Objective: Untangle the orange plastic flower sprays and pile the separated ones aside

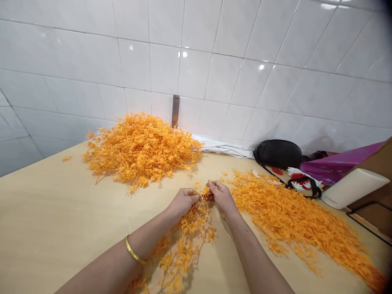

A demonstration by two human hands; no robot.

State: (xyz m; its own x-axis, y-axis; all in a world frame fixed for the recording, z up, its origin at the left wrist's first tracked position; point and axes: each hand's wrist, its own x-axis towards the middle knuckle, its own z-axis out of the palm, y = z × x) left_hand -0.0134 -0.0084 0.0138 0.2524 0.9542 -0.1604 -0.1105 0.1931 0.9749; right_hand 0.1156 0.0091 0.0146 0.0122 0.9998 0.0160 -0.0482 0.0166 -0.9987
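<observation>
My left hand pinches the stems of an orange artificial flower spray at the middle of the table. Thin stalks and small blossoms hang from it toward me, partly behind my left forearm. Close by on the right, my right hand has thumb and fingers closed on a small blossom tip at the top of the same spray. The two hands are a short gap apart. A bushy pile of orange sprays lies beyond my left hand, and a longer flat heap of orange sprigs stretches along the right of my right arm.
The pale wooden table meets a white tiled wall. At the back right sit a black bag with its strap, red and white flowers, purple sheeting, a white bottle and a cardboard box. White cloth lies along the wall.
</observation>
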